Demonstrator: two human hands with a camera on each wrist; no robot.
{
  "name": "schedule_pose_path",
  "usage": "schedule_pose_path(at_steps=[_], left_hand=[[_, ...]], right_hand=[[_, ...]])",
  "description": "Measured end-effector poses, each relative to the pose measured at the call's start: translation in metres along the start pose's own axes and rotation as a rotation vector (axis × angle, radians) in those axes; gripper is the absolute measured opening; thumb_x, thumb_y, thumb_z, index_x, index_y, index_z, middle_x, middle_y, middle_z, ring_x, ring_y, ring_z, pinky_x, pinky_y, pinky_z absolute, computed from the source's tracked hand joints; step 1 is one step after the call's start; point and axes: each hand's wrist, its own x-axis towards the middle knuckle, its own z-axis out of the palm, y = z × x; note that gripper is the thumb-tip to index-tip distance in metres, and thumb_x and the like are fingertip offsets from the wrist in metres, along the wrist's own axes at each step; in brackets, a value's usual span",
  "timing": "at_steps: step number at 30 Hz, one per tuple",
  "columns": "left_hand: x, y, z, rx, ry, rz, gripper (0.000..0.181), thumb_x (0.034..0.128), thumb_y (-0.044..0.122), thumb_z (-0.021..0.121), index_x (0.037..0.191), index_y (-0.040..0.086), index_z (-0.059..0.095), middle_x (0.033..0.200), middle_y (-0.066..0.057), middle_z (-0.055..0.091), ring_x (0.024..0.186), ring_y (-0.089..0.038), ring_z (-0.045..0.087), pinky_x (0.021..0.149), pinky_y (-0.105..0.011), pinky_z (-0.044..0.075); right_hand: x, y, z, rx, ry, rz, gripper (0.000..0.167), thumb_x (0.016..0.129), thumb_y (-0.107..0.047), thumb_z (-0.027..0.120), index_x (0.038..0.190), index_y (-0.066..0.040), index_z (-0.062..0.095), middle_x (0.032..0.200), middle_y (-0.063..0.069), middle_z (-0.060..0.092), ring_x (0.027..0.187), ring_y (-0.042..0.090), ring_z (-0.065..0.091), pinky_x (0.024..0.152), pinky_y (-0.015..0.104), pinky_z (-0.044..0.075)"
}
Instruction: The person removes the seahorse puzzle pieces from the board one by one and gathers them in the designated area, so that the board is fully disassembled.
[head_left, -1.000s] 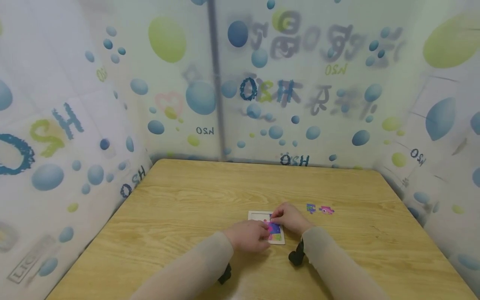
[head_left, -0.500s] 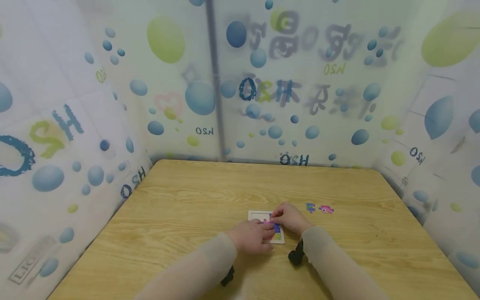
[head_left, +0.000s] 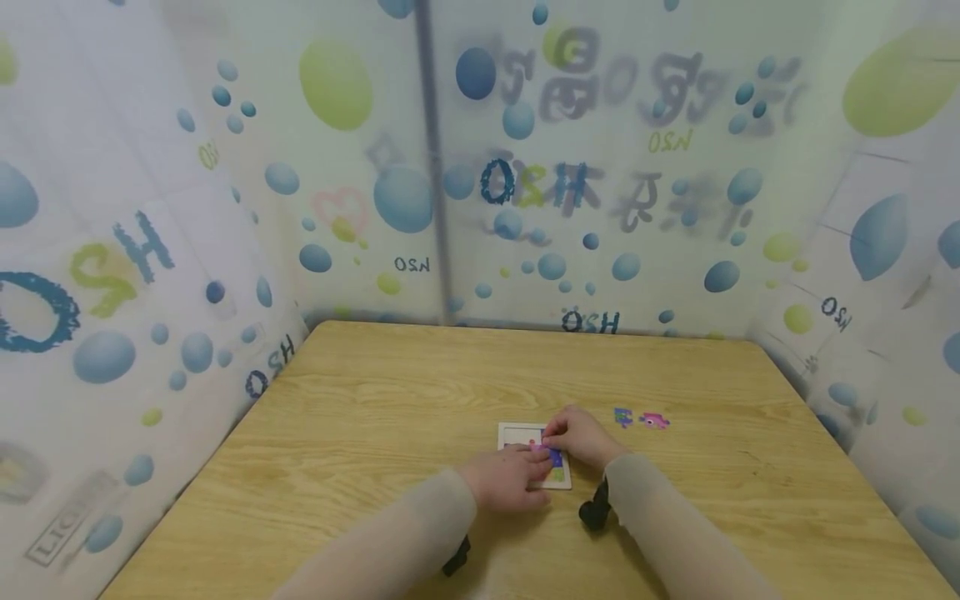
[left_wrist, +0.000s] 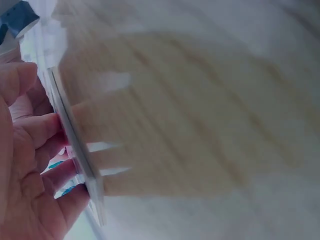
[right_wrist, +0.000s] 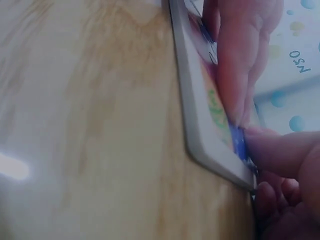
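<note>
A small white-rimmed jigsaw puzzle tray [head_left: 517, 426] lies on the table, partly filled with colourful pieces. My left hand [head_left: 510, 481] rests palm down across it, fingers stretched over the pieces; the left wrist view shows those fingers along the tray's edge [left_wrist: 75, 135]. At the tray's upper right, my right hand [head_left: 583, 438] pinches a puzzle piece, mostly hidden by the fingers. In the right wrist view the thumb [right_wrist: 285, 152] is at a blue part [right_wrist: 239, 141] inside the pale rim [right_wrist: 200, 125].
Two loose puzzle pieces, one blue [head_left: 623, 417] and one pink [head_left: 654, 421], lie to the right of the tray on the wooden table [head_left: 390, 383]. Curtains [head_left: 360, 150] with printed drops surround the table at the back and sides.
My left hand has slid slightly right and flattened its fingers over the pieces. The right hand stays at the tray's upper right. The loose pieces have not moved.
</note>
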Motion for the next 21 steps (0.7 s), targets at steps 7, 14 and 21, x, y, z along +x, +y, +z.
schedule_pose_path(at_steps=[7, 14, 21], left_hand=[[0.001, -0.001, 0.002, 0.023, 0.017, 0.005, 0.064, 0.0973, 0.053, 0.041, 0.146, 0.013, 0.042, 0.153, 0.001, 0.033, 0.142, -0.017, 0.027, 0.114, -0.026, 0.022], [0.001, -0.002, 0.002, 0.006, 0.022, -0.015, 0.063, 0.0958, 0.053, 0.045, 0.145, 0.014, 0.045, 0.153, 0.002, 0.035, 0.141, -0.018, 0.029, 0.114, -0.027, 0.023], [0.003, -0.002, 0.003, 0.007, 0.015, -0.017, 0.063, 0.0957, 0.053, 0.045, 0.145, 0.015, 0.045, 0.153, 0.003, 0.035, 0.141, -0.019, 0.030, 0.114, -0.027, 0.024]], right_hand=[[0.002, -0.007, -0.001, 0.002, -0.014, 0.074, 0.009, 0.086, -0.009, 0.072, 0.078, -0.011, 0.072, 0.088, 0.003, 0.057, 0.084, 0.019, 0.051, 0.082, 0.036, 0.042], [0.005, -0.018, -0.002, -0.071, -0.055, 0.110, 0.008, 0.086, -0.007, 0.071, 0.078, -0.008, 0.070, 0.077, 0.001, 0.062, 0.075, 0.017, 0.055, 0.074, 0.031, 0.046], [0.003, -0.018, -0.001, -0.068, -0.059, 0.099, 0.009, 0.087, -0.004, 0.069, 0.079, -0.008, 0.069, 0.080, 0.002, 0.061, 0.077, 0.017, 0.054, 0.077, 0.033, 0.046]])
